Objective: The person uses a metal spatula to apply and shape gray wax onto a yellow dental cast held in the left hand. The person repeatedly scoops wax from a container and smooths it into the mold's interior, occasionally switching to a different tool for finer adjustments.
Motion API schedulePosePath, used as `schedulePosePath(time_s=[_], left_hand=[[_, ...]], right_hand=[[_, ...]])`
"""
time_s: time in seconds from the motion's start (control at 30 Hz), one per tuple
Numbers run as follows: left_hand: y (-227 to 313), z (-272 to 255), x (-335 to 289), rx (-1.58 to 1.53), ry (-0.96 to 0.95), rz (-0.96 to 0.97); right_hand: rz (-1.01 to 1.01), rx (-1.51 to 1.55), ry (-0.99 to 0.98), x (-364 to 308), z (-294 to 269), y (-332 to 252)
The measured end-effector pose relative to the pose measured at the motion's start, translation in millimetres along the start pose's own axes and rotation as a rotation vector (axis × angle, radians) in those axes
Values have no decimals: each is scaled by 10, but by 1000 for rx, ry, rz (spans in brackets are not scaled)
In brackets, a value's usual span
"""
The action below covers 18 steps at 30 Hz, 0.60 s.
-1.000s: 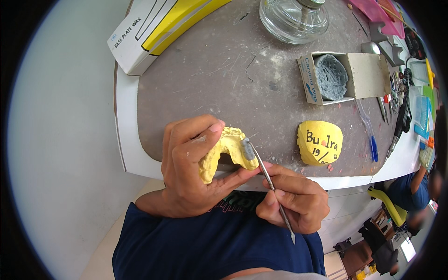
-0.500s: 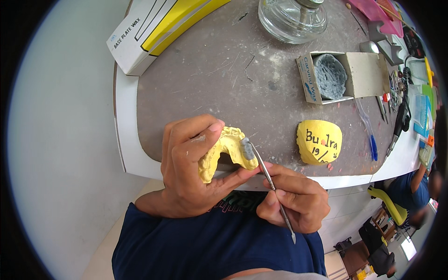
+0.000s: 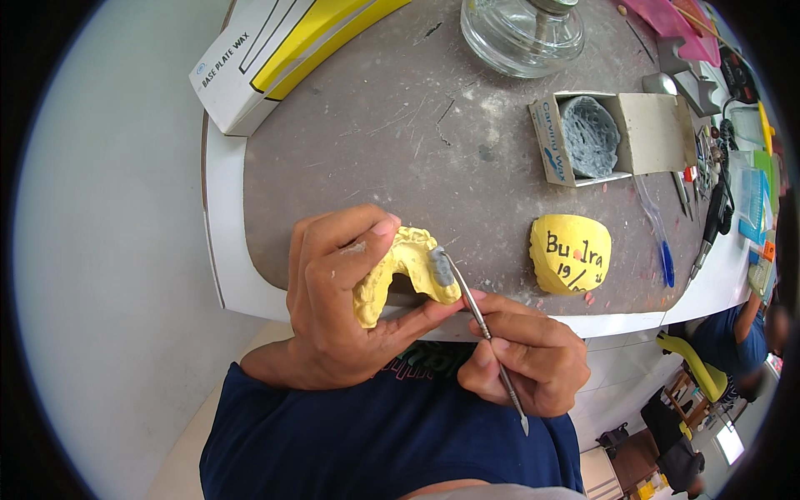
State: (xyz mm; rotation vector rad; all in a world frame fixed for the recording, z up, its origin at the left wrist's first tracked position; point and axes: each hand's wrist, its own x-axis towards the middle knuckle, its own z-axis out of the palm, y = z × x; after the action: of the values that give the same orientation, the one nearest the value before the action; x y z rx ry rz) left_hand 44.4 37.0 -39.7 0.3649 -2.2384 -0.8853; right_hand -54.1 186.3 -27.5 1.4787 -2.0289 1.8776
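Note:
My left hand (image 3: 337,296) is closed around a yellow horseshoe-shaped dental cast (image 3: 412,250), held over the near edge of the bench. Grey wax (image 3: 440,267) covers part of the tooth row on the cast's right side. Pinched in my right hand (image 3: 533,354) is a slim metal wax carver (image 3: 479,315). Its bent upper tip touches the grey wax, or lies right beside it; the flat pointed end sticks out below my fingers. A second yellow cast (image 3: 571,254), marked with handwriting, rests on the bench to the right.
An open carton (image 3: 658,133) holds a tub of grey wax (image 3: 590,136). Behind it stands a glass spirit burner (image 3: 522,37). A white-and-yellow box (image 3: 275,62) lies at far left. A clear-and-blue pen (image 3: 657,233) and an electric handpiece (image 3: 710,229) lie right. Other people are beyond the bench.
Both hands, the cast and the carver keep practically the same positions. In the background at right, a person has shifted slightly.

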Motion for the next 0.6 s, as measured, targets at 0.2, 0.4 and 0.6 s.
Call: schedulePosePath(time_s=[0.2,0.4,0.6], left_hand=[[20,2,-3,-8,-2,-19],[33,0,-11,-12,-7,-34],[30,-74,1,-23,-118,-24]], right_hand=[[2,-38,6,13,13,-9],[19,-34,-31,44,-17,-25],[27,-35,-18,33,-15,-28]])
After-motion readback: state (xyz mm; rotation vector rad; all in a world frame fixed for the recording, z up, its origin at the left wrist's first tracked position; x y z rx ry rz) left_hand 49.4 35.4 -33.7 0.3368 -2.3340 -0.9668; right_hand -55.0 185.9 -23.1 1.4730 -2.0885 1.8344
